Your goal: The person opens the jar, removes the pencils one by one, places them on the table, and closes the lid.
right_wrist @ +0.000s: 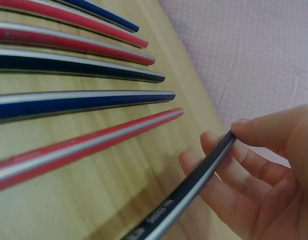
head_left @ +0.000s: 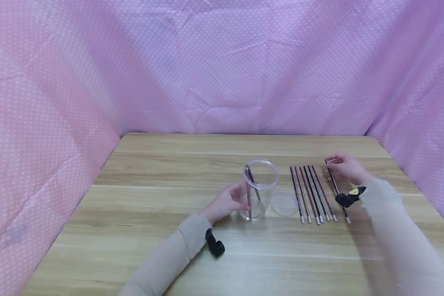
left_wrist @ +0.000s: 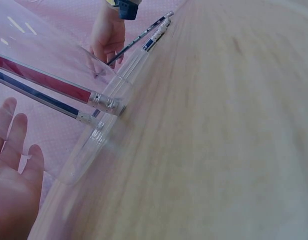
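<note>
My left hand [head_left: 227, 201] holds a clear plastic jar [head_left: 268, 195] by its side; the jar stands upright on the table. Inside lean a red striped pencil [left_wrist: 49, 82] and a dark blue striped pencil [left_wrist: 39, 95], with their metal ends at the jar's bottom. On the right, my right hand [head_left: 345, 167] pinches the far end of a black and silver pencil [right_wrist: 188, 187] between thumb and fingers. That pencil slants toward me in the head view. To its left lies a row of several striped pencils [head_left: 312, 193] in red, blue and dark colours, side by side.
A round clear lid [head_left: 284, 204] lies flat between the jar and the pencil row. The wooden table [head_left: 170, 164] has its far edge against a pink dotted cloth [head_left: 222, 74], which also hangs at both sides.
</note>
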A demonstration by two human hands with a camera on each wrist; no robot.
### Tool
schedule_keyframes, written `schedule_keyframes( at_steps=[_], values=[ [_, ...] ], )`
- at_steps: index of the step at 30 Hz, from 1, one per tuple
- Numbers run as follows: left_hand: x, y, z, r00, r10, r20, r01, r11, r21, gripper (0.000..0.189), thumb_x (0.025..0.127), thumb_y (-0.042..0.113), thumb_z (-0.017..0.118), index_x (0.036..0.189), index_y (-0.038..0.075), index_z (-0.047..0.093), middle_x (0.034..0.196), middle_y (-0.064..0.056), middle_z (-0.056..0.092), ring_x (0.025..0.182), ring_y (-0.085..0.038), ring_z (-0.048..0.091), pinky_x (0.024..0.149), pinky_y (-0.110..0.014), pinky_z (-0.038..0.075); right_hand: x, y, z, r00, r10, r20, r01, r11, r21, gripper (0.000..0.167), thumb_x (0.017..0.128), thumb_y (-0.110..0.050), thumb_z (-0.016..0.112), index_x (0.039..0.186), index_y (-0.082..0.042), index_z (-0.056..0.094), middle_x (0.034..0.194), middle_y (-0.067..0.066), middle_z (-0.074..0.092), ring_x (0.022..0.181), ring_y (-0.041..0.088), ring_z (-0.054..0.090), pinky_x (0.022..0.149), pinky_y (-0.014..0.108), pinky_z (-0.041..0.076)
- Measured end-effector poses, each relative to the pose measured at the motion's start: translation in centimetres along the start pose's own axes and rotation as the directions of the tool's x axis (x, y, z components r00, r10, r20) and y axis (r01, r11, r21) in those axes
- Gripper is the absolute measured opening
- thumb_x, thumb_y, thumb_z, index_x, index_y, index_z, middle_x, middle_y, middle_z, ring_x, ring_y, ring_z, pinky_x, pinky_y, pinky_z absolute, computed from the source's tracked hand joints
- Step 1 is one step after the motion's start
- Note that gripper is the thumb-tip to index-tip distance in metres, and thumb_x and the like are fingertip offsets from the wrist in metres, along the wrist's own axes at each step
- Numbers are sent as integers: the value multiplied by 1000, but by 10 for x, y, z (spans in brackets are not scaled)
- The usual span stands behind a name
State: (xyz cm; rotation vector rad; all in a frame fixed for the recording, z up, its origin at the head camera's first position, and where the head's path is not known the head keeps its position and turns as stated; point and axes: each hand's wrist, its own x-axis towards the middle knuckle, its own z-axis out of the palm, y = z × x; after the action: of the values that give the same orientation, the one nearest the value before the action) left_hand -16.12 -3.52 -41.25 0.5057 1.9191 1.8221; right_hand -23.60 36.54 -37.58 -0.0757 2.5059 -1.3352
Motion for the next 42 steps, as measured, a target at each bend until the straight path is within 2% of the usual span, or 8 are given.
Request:
schedule_keyframes(
  at_steps=[3,10,13,17,21,30,37,42],
  values=[
    [0,0,-1,1000,10,2,-10,1000,-2,71,76,-5,70,140,17,46,147,0,44,138,-20,36,118,-45,21,7,4,4,1000,4,9,-4,997,78,43,97,-7,47,128,18,30,86,-7,61,72,2,61,63,25,57],
    [-1,1,-2,1000,15,10,-15,1000,2,70,77,-4,71,139,18,47,146,2,45,137,-20,37,117,-46,22,21,11,11,998,37,48,-44,987,155,41,97,-2,44,127,20,27,80,-10,59,70,1,60,64,22,56],
    [-1,1,-2,1000,16,22,-16,1000,-1,71,77,-4,70,140,16,46,146,1,45,137,-20,37,118,-46,22,21,9,14,999,44,27,-46,994,102,41,96,-3,46,126,20,30,83,-9,59,68,0,57,61,20,54],
    [0,1,-2,999,38,36,-38,999,-6,71,77,-6,69,141,14,45,147,2,43,139,-17,34,119,-45,18,20,4,17,999,38,-15,-38,999,-19,41,95,-6,50,125,19,37,99,17,63,70,-1,54,61,20,52],
    [0,1,-3,998,50,44,-49,999,-7,72,77,-6,69,141,14,44,148,3,43,139,-15,33,119,-44,18,20,2,20,999,36,-30,-39,996,-80,40,95,-6,50,124,19,39,118,35,53,73,-1,54,65,20,53],
    [-2,3,-2,1000,21,19,-21,1000,8,72,76,-4,71,141,11,44,149,-3,40,139,-22,33,119,-43,19,23,3,23,998,-2,-57,-7,986,-164,33,93,-2,51,118,18,46,112,36,56,77,2,55,63,17,52],
    [-1,2,-2,999,39,34,-39,999,-15,72,76,-5,70,141,7,43,150,-4,39,140,-22,32,119,-43,19,22,0,26,997,-10,-75,-8,970,-242,33,92,-6,54,116,17,48,110,37,55,84,17,59,62,16,50],
    [-1,-1,-3,998,47,36,-47,999,-9,71,75,-4,71,140,8,44,150,-5,39,140,-22,32,119,-43,18,22,-2,26,997,-17,-81,-8,954,-301,34,93,-9,54,117,15,49,108,35,57,88,30,60,65,23,51]
  ],
)
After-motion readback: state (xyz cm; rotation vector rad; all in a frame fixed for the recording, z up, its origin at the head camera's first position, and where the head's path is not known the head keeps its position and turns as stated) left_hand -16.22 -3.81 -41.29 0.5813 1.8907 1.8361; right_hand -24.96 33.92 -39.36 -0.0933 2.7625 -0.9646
